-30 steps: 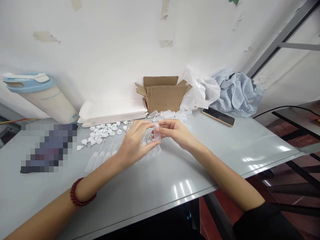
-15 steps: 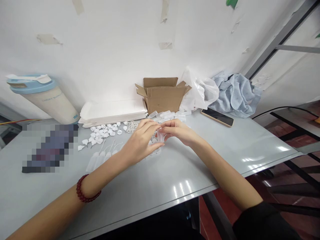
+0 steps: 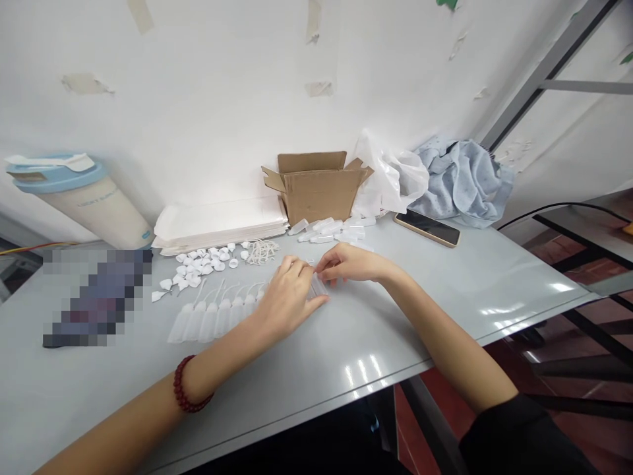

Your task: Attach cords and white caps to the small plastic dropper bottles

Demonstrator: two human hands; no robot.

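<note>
My left hand (image 3: pixel 293 290) is low over the table, thumb stretched out and fingers curved round a clear plastic tube (image 3: pixel 319 285) at the right end of a row. Beside its upper end, my right hand (image 3: pixel 347 264) has its fingertips pinched together; what is in them is too small to make out. To the left lie several clear tubes (image 3: pixel 212 321) side by side, each with a thin white cord from its top. My left hand covers part of this row. White caps (image 3: pixel 200 264) and a heap of white cords (image 3: pixel 263 252) lie behind it.
Loose clear tubes (image 3: pixel 330 229) lie before an open cardboard box (image 3: pixel 319 194). A stack of white sheets (image 3: pixel 217 224), a large tumbler (image 3: pixel 91 201), a plastic bag (image 3: pixel 390 181), blue cloth (image 3: pixel 459 181) and a phone (image 3: pixel 428 227) line the back of the table (image 3: pixel 395 330).
Both hands have come down toward the table with the tube, my left hand moving nearer to me. More of the tube row and the cord heap shows now. The view has shifted slightly.
</note>
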